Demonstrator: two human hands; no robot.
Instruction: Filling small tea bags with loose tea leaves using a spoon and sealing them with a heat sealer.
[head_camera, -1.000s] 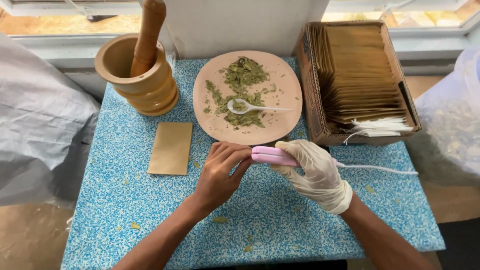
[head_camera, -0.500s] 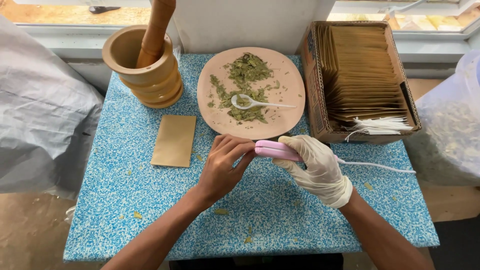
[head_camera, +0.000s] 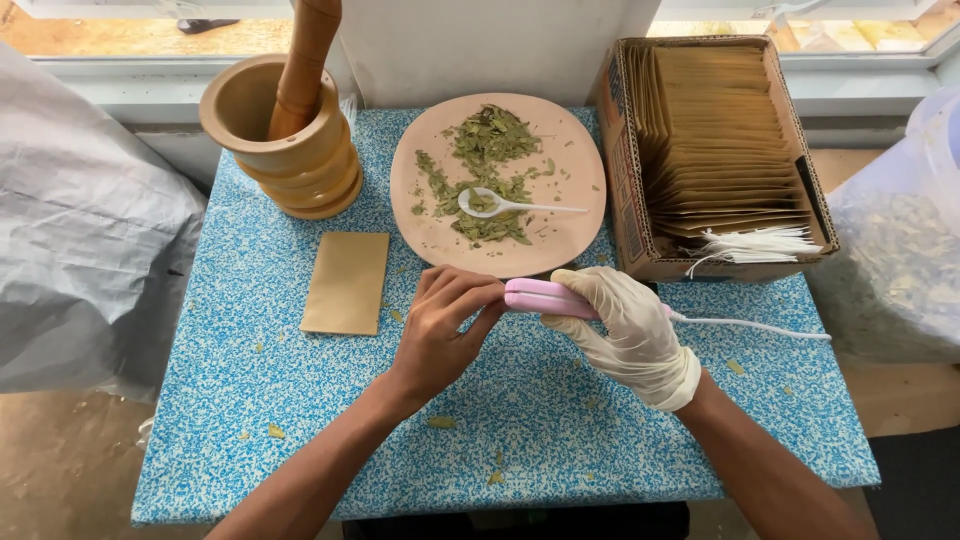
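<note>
Pink handheld sealer (head_camera: 540, 297), near the middle of the table (head_camera: 300, 420), just short of the plate (head_camera: 570, 215) of dried leaves. Gloved right hand (head_camera: 625, 330) wrapped around its rear, grip closed on the body, white cord (head_camera: 760, 326) trailing toward the right edge. Bare left hand (head_camera: 445, 325) at the tip, fingers pinched there; whatever sits between them hidden. Best done with steady, even pressure and the bare fingers clear of the heated tip. Compared with half a second earlier: hands and sealer much the same, brown pouch (head_camera: 346, 283) unmoved toward the left edge, only the view shifted slightly.
</note>
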